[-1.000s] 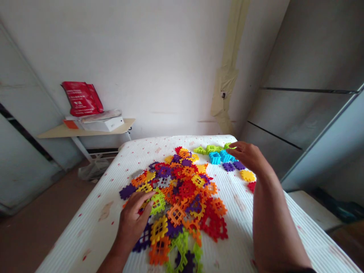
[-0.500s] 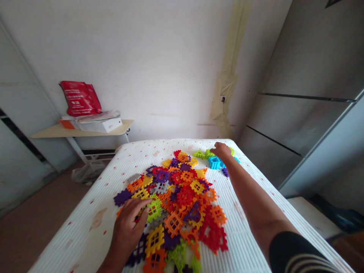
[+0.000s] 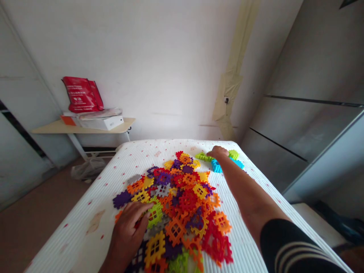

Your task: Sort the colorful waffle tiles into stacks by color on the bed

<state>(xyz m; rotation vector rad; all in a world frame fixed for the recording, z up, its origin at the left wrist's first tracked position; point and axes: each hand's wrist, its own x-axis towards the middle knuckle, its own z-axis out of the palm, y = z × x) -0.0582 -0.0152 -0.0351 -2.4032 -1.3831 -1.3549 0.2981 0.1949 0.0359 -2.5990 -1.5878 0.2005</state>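
My left hand (image 3: pixel 129 227) rests at the left side of a spread heap of toothed plastic building tiles, thumb and forefinger apart. Its fingertips lie by a lime green tile (image 3: pixel 155 213) with a window pattern; I see nothing held in it. Stretched to the far right of the bed, my right hand (image 3: pixel 218 151) is over a smaller group of pieces. Around it are a lime green piece (image 3: pixel 203 156) and a blue piece (image 3: pixel 216 165). The back of the hand hides its fingers, so whether it grips anything does not show.
The heap holds orange tiles (image 3: pixel 175 229), red tiles (image 3: pixel 188 200), yellow tiles (image 3: pixel 155 245) and purple tiles (image 3: pixel 122 199) on a white ribbed bed cover (image 3: pixel 93 201). A side table (image 3: pixel 48 128) with a red bag (image 3: pixel 82 94) stands left; a grey cabinet (image 3: pixel 307 117) stands right.
My right hand has come down slightly onto the green and blue pieces. My left hand has barely moved, and the view has shifted a little.
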